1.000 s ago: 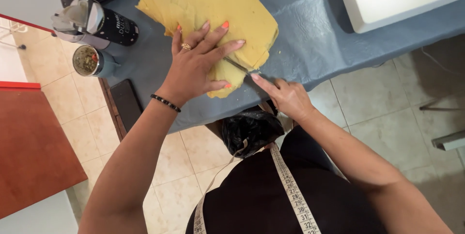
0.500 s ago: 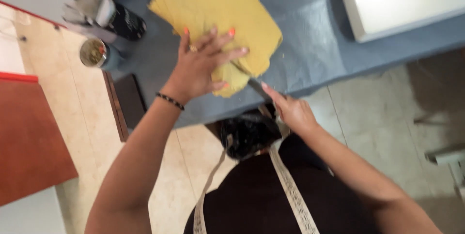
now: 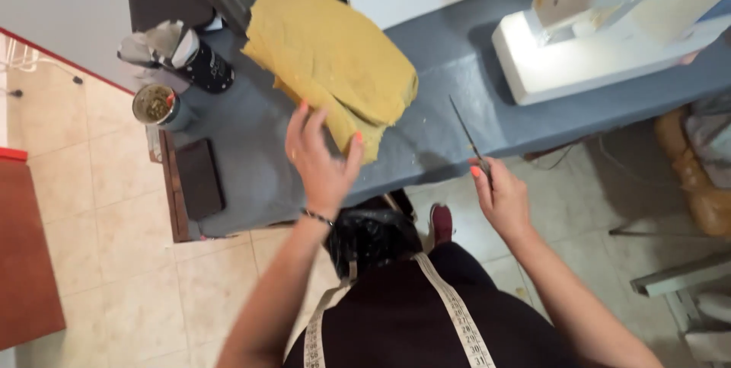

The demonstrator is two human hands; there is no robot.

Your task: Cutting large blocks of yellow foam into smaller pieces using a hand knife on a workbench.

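Observation:
A folded piece of mustard-yellow fabric [image 3: 331, 63] lies on the grey-covered table [image 3: 438, 121]. My left hand [image 3: 321, 156] hovers just off the fabric's near edge, fingers apart, holding nothing. My right hand [image 3: 502, 197] is off to the right, near the table's front edge, gripping a pair of scissors [image 3: 466, 133] whose closed blades point up and away over the table. A measuring tape [image 3: 449, 307] hangs around my neck.
A white sewing machine [image 3: 609, 25] stands at the back right. At the left sit a dark cup with tools [image 3: 199, 63], a round tin [image 3: 156, 104] and a dark flat case [image 3: 199, 178]. A black bag [image 3: 373, 235] hangs under the table; tiled floor lies below.
My left hand has lifted off the fabric and drawn back. My right hand has pulled the scissors out of the fabric and moved right. The view has shifted, showing more of the sewing machine.

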